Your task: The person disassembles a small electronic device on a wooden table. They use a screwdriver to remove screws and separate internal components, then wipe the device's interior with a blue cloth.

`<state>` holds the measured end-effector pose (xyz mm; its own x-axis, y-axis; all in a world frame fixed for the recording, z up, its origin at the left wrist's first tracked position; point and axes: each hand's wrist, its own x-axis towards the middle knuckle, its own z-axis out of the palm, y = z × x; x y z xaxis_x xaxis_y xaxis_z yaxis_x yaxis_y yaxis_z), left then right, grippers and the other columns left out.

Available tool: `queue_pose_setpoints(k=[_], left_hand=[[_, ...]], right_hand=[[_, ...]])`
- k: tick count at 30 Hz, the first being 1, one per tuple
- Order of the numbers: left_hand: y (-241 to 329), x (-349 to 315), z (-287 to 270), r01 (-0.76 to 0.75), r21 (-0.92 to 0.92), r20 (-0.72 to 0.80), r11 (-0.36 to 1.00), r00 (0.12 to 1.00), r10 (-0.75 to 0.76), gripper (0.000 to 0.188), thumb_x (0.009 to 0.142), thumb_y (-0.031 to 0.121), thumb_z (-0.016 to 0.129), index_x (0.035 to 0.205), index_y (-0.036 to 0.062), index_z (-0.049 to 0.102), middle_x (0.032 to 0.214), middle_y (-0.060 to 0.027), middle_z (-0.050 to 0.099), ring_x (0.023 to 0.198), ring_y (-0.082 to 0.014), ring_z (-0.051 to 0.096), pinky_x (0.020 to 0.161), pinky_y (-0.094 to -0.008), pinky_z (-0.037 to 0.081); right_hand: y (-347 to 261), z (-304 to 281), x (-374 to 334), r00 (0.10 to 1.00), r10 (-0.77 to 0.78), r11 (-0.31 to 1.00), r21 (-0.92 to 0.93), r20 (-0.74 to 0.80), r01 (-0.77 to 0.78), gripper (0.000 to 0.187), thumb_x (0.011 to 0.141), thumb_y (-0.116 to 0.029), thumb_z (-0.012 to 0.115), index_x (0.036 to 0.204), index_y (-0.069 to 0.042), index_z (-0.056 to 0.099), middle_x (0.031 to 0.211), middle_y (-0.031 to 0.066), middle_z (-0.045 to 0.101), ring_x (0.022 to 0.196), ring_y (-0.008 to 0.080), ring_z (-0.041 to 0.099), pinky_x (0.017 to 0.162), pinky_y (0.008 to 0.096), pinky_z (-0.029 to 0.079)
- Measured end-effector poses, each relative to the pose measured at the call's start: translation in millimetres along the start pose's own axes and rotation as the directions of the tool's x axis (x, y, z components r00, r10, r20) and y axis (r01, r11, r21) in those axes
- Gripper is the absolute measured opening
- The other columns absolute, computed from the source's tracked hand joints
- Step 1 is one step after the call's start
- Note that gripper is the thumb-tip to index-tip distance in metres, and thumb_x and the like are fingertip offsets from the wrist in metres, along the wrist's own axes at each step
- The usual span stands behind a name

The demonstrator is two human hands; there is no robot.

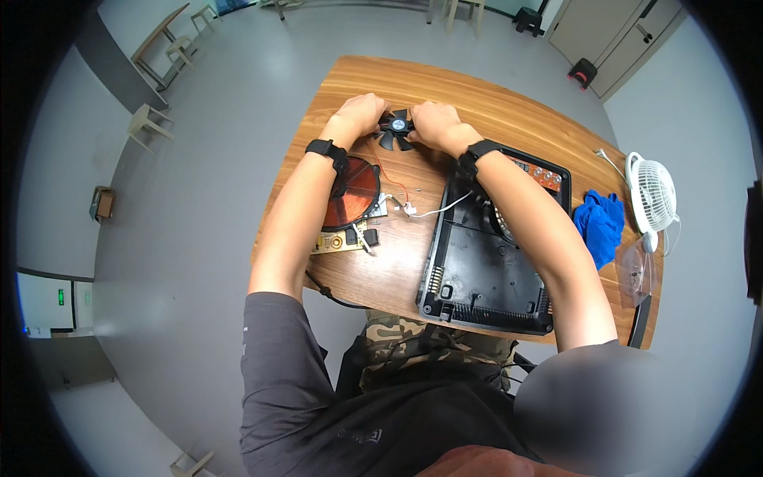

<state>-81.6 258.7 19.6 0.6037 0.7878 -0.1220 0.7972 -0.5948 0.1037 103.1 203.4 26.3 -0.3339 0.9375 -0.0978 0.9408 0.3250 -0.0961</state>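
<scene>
1. Closest to the head camera sit the person's dark grey shirt and camouflage trousers, the forearms reaching away from them over a wooden table.
2. Both hands meet at the table's far side around a small black cooling fan. It shows curved blades around a round hub and lies between the two hands, above the tabletop.
3. Left hand curls against the fan's left edge; right hand closes on its right edge. Each seems to grip the fan, though the fingertips are too small to make out clearly.
4. Each wrist carries a black band.
5. Thin red wires run from the fan toward a white connector nearer the person.
6. Copper-coloured coil disc lies under the left forearm, partly covered by it, with a small circuit board just beside it at the near edge.
7. Black plastic appliance housing lies under the right forearm; the arm hides much of its middle.
8. Farther right lie a blue cloth, a small white desk fan and a clear plastic bag.
</scene>
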Motion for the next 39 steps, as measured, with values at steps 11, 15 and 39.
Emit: queue_pose_setpoints(k=[11,15,39], left_hand=[[52,-77,-8,-0.275,-0.238,-0.1,0.931,0.961,0.258,0.021,0.078,0.0,0.069,0.099,0.0017,0.073,0.104,-0.0164,0.07,0.1,-0.0352,0.067,0.089,-0.0423,0.054],[78,-99,1,-0.344,-0.249,-0.012,0.905,0.936,0.352,0.022,0.081,-0.004,0.061,0.099,-0.0003,0.073,0.103,-0.0186,0.071,0.099,-0.0357,0.068,0.089,-0.041,0.055],[111,-147,-11,-0.426,-0.234,-0.196,0.874,0.901,0.387,0.016,0.086,0.016,0.074,0.096,0.0034,0.076,0.085,-0.0144,0.069,0.081,-0.0335,0.066,0.074,-0.0405,0.053]], right_hand=[[-16,-39,-119,0.925,-0.317,0.947,0.116,0.21,0.298,0.022,0.084,-0.025,0.074,0.099,-0.008,0.074,0.097,0.0145,0.074,0.096,0.0334,0.07,0.082,0.0439,0.055],[-20,-21,-135,0.912,-0.376,0.926,0.095,0.163,0.365,0.023,0.082,-0.028,0.075,0.094,-0.008,0.075,0.099,0.0122,0.07,0.093,0.0337,0.069,0.078,0.0446,0.056],[-27,14,-149,0.969,-0.228,0.947,0.21,-0.095,0.243,0.027,0.086,-0.031,0.072,0.083,-0.004,0.074,0.086,0.0181,0.073,0.086,0.0362,0.071,0.074,0.0451,0.056]])
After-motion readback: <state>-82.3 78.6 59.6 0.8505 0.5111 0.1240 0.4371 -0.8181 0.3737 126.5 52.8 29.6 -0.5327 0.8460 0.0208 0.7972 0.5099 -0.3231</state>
